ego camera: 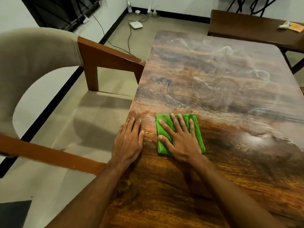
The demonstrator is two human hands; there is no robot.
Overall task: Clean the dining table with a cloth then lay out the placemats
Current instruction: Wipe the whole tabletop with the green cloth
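Observation:
A folded green cloth point(199, 129) lies flat on the brown wooden dining table point(222, 83), near its left edge. My right hand point(181, 139) presses down on the cloth with the fingers spread. My left hand point(129, 140) rests flat on the bare table edge, just left of the cloth, holding nothing. The far part of the tabletop shows pale swirly smears; the near part looks darker and glossy. No placemats are in view.
A beige upholstered chair with wooden arms point(105, 55) stands tight against the table's left side. A second wooden table point(246, 25) at the back right carries a small orange and white item point(291, 27). Cables and a white box point(135, 24) lie on the floor.

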